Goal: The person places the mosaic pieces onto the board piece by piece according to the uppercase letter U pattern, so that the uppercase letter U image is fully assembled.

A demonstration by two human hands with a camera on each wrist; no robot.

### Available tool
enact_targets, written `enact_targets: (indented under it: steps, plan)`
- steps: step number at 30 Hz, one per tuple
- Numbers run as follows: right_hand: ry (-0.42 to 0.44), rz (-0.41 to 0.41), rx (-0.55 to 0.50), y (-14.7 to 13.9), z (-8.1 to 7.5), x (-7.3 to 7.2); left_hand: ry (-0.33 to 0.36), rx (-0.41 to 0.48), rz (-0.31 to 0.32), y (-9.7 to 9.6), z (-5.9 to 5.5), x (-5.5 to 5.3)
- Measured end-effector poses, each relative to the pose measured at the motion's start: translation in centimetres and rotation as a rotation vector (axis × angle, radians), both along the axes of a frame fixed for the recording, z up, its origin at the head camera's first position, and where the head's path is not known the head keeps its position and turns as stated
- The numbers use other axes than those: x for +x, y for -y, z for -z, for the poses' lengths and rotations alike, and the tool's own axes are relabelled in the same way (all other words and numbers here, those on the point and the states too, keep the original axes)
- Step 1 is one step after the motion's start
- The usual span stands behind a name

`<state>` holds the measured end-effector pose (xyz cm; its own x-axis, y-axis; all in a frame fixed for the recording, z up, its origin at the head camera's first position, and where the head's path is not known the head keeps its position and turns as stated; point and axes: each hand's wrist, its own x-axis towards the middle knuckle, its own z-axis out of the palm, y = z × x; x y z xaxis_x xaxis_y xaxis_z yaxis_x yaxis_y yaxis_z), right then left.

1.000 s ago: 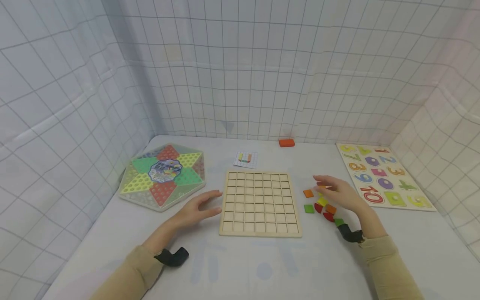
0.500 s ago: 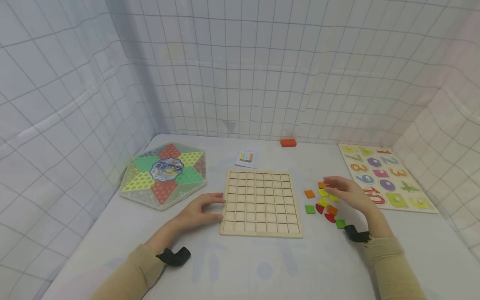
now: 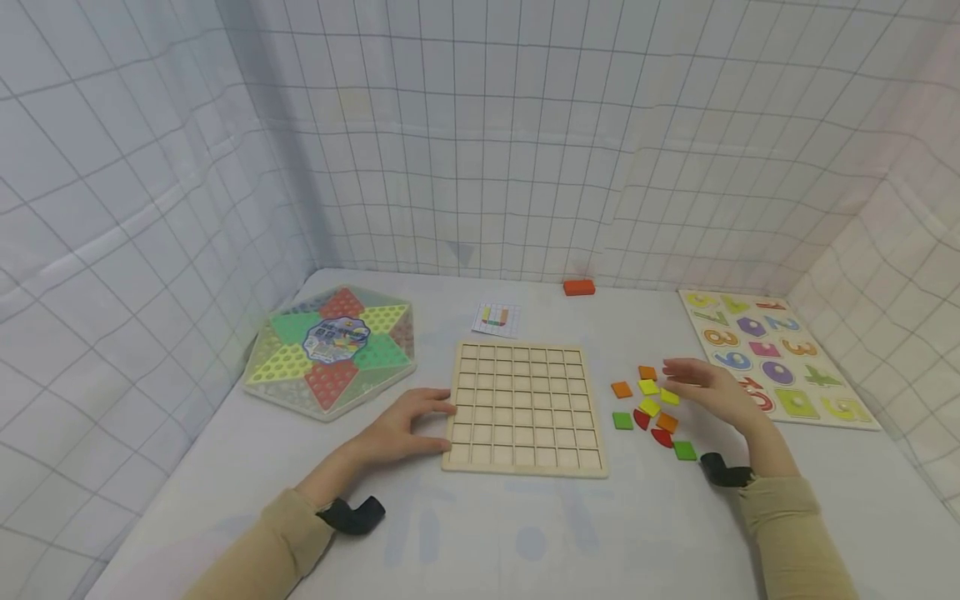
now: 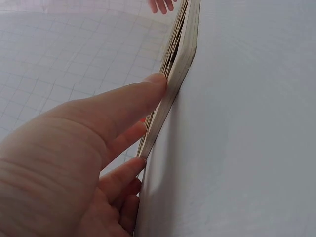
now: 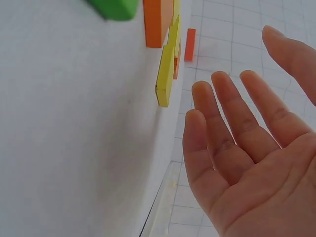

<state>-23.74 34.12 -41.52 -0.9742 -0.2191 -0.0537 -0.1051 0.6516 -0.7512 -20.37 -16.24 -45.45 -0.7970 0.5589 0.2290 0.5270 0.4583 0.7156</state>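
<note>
A wooden grid board (image 3: 525,408) with square compartments lies in the middle of the table. My left hand (image 3: 405,427) touches its left edge with thumb and fingertips, the fingers loosely bent; the left wrist view shows the thumb (image 4: 123,106) at the board's rim. To the right lies a loose group of coloured tiles: orange squares (image 3: 622,389), yellow squares (image 3: 649,407), green squares (image 3: 685,451) and red quarter-rounds (image 3: 662,437). My right hand (image 3: 712,392) hovers at the group's right side, fingers relaxed and holding nothing. In the right wrist view, the palm faces a yellow tile (image 5: 165,76).
Behind the board lies a small card (image 3: 497,319) printed with a coloured U-shaped pattern. A red block (image 3: 579,287) sits near the back wall. On the left is a star-patterned hexagonal game board (image 3: 330,350); on the right, a number puzzle board (image 3: 780,358).
My left hand has moved right, from beside the board onto its left edge. My right hand has drawn back to the right, uncovering more of the tiles.
</note>
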Motion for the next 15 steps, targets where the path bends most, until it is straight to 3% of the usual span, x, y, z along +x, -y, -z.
enact_targets:
  steps: [15]
  plan:
    - [0.022,-0.012,0.009,-0.8,0.39,-0.04,0.019,-0.029,-0.008,-0.08,-0.06,0.04]
